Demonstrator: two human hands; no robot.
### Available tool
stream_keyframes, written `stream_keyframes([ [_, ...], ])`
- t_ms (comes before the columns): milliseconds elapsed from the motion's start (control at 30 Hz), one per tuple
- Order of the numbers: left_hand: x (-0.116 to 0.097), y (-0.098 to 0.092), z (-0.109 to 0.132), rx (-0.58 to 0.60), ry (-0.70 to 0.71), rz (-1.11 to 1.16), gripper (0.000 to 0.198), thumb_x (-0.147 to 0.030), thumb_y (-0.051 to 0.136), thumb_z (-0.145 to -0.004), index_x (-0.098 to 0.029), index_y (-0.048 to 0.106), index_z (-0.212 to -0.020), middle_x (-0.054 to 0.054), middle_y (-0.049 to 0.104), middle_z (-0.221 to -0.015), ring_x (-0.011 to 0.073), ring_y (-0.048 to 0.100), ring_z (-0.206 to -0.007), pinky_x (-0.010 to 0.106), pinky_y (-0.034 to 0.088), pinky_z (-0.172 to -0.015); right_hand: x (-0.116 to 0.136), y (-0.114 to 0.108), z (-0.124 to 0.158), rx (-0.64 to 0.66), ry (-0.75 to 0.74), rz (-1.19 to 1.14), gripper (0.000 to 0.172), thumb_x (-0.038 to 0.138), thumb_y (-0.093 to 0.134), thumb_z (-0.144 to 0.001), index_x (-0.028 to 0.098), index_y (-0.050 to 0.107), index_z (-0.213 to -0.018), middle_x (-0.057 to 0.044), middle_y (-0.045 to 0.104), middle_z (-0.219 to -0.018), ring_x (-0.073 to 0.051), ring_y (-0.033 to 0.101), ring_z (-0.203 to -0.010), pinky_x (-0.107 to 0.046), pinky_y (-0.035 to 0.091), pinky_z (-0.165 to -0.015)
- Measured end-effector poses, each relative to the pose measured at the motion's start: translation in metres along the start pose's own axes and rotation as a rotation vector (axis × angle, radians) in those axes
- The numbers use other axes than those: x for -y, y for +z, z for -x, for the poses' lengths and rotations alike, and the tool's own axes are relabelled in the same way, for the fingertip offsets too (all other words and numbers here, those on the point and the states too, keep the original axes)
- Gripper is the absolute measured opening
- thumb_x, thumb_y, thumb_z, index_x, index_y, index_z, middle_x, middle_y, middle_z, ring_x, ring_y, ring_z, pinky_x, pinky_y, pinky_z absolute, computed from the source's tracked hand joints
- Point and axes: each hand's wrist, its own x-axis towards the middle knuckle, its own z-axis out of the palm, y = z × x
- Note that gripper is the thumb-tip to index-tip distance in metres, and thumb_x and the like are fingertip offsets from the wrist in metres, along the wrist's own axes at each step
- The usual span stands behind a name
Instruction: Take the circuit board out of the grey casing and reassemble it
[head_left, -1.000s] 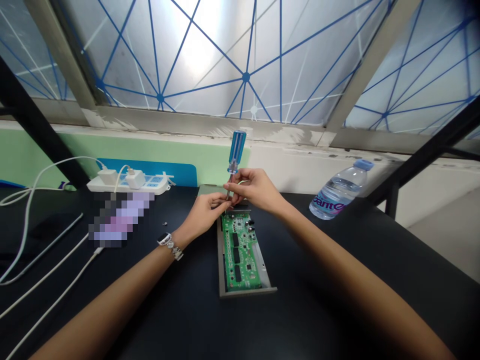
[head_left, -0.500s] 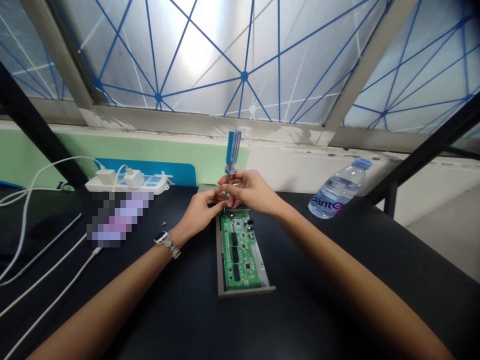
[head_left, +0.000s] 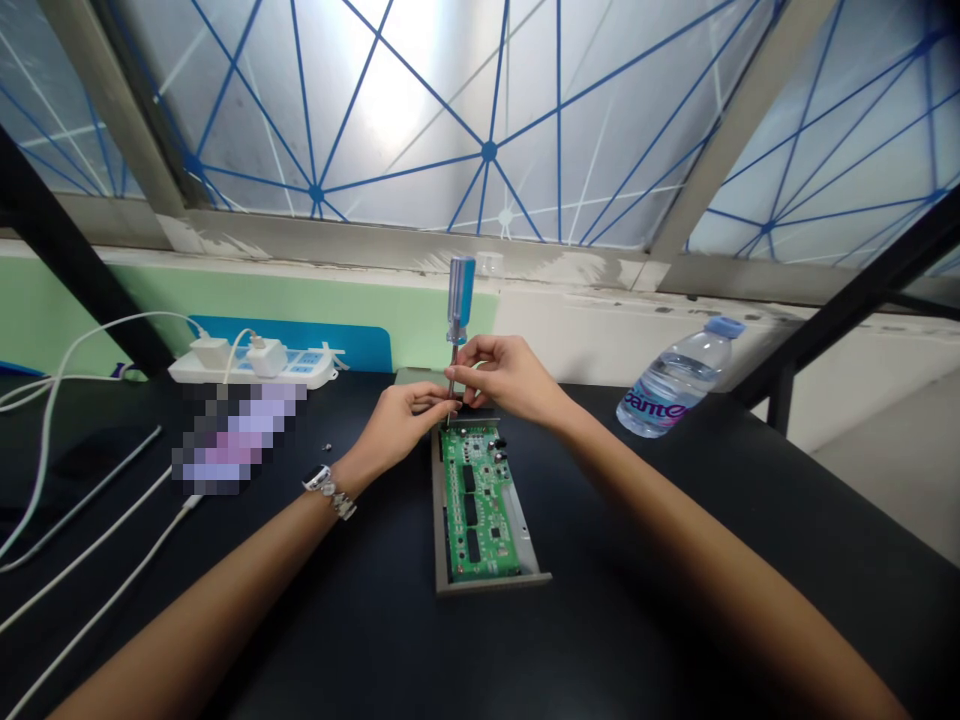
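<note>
Screwdriver (head_left: 457, 330) straightens and turns

Its handle (head_left: 461, 285), leaning farther right a second ago, now stands nearer upright, with its blue side, earlier on the left, rotated to the right. The wristwatch (head_left: 318, 477) sits slightly farther left.

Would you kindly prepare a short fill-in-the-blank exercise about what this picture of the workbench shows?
1. The right hand holds the screwdriver with its handle pointing ____.
2. The circuit board below it is mainly ____ in colour.
3. The person wears a watch on the ____.
4. The cap of the water bottle is ____.

Missing words: up; green; left wrist; blue.
</note>
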Motion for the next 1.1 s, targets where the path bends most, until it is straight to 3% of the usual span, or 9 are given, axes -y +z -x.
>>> stream_keyframes([
  [200,0.000,-0.008,0.002,-0.052,0.007,-0.076,0.024,-0.036,0.073,-0.085,-0.014,0.073,-0.093,0.009,0.078,-0.092,0.0251,0.075,-0.090,0.035,0.058,-0.085,0.005,0.001,0.001,0.044,0.004,-0.005,0.018,0.026,0.073,-0.080,0.015,0.062,-0.089,0.000,0.065,-0.069,-0.012,0.064,-0.053,-0.024,0.054,-0.050],
  [300,0.000,-0.005,0.000,-0.018,0.044,-0.065,0.023,-0.035,0.070,-0.087,-0.013,0.072,-0.094,0.009,0.077,-0.095,0.0242,0.074,-0.092,0.034,0.057,-0.087,0.005,0.004,0.002,0.073,-0.018,-0.026,0.015,0.025,0.070,-0.083,0.015,0.062,-0.090,-0.001,0.066,-0.076,-0.011,0.064,-0.054,-0.024,0.053,-0.051],
  [500,0.004,0.006,-0.004,0.019,0.099,-0.098,0.029,-0.040,0.062,-0.094,-0.014,0.069,-0.083,0.008,0.076,-0.087,0.0231,0.072,-0.087,0.032,0.055,-0.082,0.006,0.010,0.004,0.141,-0.008,-0.033,0.019,0.027,0.070,-0.086,0.014,0.062,-0.097,0.001,0.064,-0.065,-0.011,0.061,-0.054,-0.025,0.052,-0.052],
  [800,-0.002,0.002,0.002,0.006,0.020,-0.020,0.025,-0.037,0.069,-0.088,-0.014,0.075,-0.097,0.010,0.079,-0.100,0.0259,0.074,-0.097,0.038,0.057,-0.092,0.000,0.004,0.001,0.016,-0.036,0.050,0.020,0.034,0.073,-0.082,0.017,0.063,-0.086,0.000,0.063,-0.061,-0.016,0.066,-0.057,-0.025,0.050,-0.050],
  [1100,0.003,-0.003,0.002,-0.029,0.053,-0.098,0.023,-0.035,0.070,-0.087,-0.014,0.074,-0.093,0.009,0.078,-0.096,0.0257,0.073,-0.094,0.037,0.057,-0.089,0.004,0.008,0.002,0.076,-0.057,0.020,0.019,0.032,0.066,-0.087,0.014,0.065,-0.093,-0.001,0.064,-0.066,-0.013,0.063,-0.057,-0.024,0.049,-0.051],
])
